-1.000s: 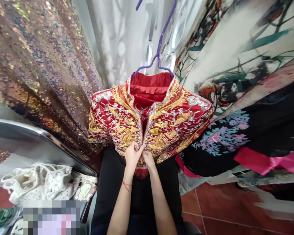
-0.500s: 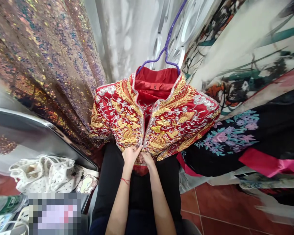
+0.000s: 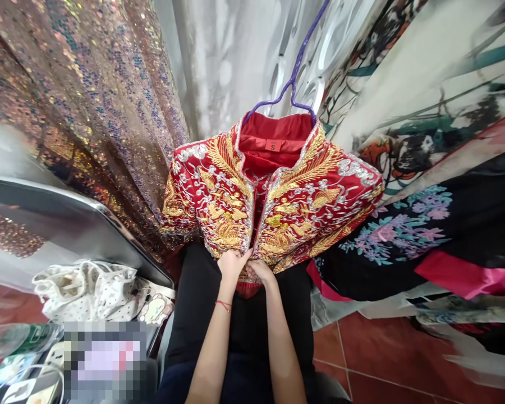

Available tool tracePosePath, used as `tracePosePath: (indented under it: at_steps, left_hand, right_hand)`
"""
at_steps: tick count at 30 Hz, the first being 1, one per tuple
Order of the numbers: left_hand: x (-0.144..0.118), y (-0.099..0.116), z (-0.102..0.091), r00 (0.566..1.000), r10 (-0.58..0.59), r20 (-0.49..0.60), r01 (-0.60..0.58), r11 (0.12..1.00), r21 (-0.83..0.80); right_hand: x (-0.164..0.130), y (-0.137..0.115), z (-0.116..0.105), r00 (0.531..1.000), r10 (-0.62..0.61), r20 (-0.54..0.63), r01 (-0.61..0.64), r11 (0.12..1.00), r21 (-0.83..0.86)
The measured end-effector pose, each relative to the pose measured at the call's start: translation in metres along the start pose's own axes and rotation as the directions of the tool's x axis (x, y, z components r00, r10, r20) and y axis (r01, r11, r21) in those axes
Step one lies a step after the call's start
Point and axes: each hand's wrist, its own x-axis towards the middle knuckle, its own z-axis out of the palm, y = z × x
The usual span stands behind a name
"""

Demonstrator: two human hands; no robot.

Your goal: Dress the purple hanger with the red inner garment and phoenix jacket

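A red embroidered jacket (image 3: 297,210) with gold and silver thread hangs in front of me on a purple hanger (image 3: 298,67). Its front gapes at the chest, and a small red size label (image 3: 273,145) marked S shows inside the collar. My left hand (image 3: 232,264), with a red string on the wrist, is closed on the front edge low on the jacket. Close beside it, my right hand (image 3: 260,271) grips the other front edge, fingers curled in. What lies between the fingertips is too small to make out. Red fringe (image 3: 248,289) hangs at the hem, over my lap.
Sequinned fabric (image 3: 122,101) hangs at the left, above a dark-backed chair (image 3: 79,219). A white dotted cloth bag (image 3: 88,289) and a plastic bottle (image 3: 23,339) lie lower left. Black fabric with embroidered flowers (image 3: 399,230) and a printed pale cloth (image 3: 404,101) hang at the right.
The view has shifted slightly, so everything sits a little further right. Both hands keep their grip at the same spot on the jacket front.
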Motion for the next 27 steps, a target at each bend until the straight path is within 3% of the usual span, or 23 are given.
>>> tracePosePath:
  at_steps: [4, 7, 11, 13, 14, 15, 16, 17, 18, 19, 20, 22, 25, 27]
  left_hand:
    - [0.001, -0.005, 0.004, 0.994, -0.105, 0.011, 0.105, 0.994, -0.011]
    - [0.004, -0.016, -0.006, 0.991, -0.123, 0.041, 0.126, 0.990, -0.057]
    - [0.007, -0.028, -0.027, 0.961, -0.079, 0.264, 0.132, 0.974, -0.186]
    - [0.007, -0.028, -0.037, 0.923, -0.011, 0.384, 0.143, 0.937, -0.317]
    - [0.007, -0.026, -0.042, 0.918, 0.026, 0.397, 0.160, 0.889, -0.428]
    - [0.006, -0.023, -0.048, 0.930, 0.051, 0.365, 0.175, 0.810, -0.559]
    - [0.006, -0.019, -0.055, 0.956, 0.056, 0.286, 0.167, 0.700, -0.694]
    - [0.005, -0.014, -0.063, 0.986, 0.036, 0.165, 0.115, 0.575, -0.810]
    - [0.004, -0.009, -0.072, 1.000, -0.007, 0.018, 0.019, 0.470, -0.882]
    - [0.004, -0.004, -0.081, 0.990, -0.050, -0.135, -0.102, 0.418, -0.903]
    - [0.003, 0.001, -0.091, 0.960, -0.063, -0.271, -0.222, 0.415, -0.882]
    - [0.000, 0.011, -0.108, 0.889, -0.002, -0.458, -0.393, 0.509, -0.766]
    - [-0.004, 0.025, -0.129, 0.807, 0.177, -0.563, -0.505, 0.702, -0.503]
    - [-0.007, 0.036, -0.143, 0.733, 0.248, -0.634, -0.561, 0.748, -0.355]
  right_hand:
    - [-0.010, 0.001, -0.008, 0.998, -0.059, -0.026, 0.058, 0.998, -0.023]
    - [-0.022, -0.002, -0.012, 0.986, -0.148, -0.079, 0.145, 0.989, -0.039]
    - [-0.055, -0.028, -0.011, 0.941, -0.326, -0.089, 0.323, 0.945, -0.040]
    - [-0.086, -0.051, -0.011, 0.878, -0.462, -0.122, 0.460, 0.887, -0.047]
    - [-0.104, -0.066, -0.011, 0.811, -0.562, -0.162, 0.559, 0.827, -0.064]
    - [-0.124, -0.082, -0.013, 0.601, -0.756, -0.261, 0.739, 0.649, -0.181]
    - [-0.144, -0.099, -0.016, 0.347, -0.873, -0.342, 0.825, 0.458, -0.332]
    - [-0.163, -0.118, -0.020, 0.111, -0.915, -0.389, 0.820, 0.305, -0.485]
    - [-0.179, -0.137, -0.025, -0.088, -0.914, -0.396, 0.751, 0.200, -0.629]
    - [-0.192, -0.156, -0.031, -0.230, -0.898, -0.375, 0.644, 0.149, -0.750]
    - [-0.200, -0.175, -0.037, -0.320, -0.878, -0.356, 0.529, 0.147, -0.836]
    - [-0.206, -0.207, -0.050, -0.354, -0.866, -0.353, 0.365, 0.220, -0.905]
    - [-0.195, -0.234, -0.063, -0.284, -0.897, -0.340, 0.274, 0.264, -0.925]
    - [-0.187, -0.240, -0.068, -0.240, -0.912, -0.333, 0.267, 0.268, -0.926]
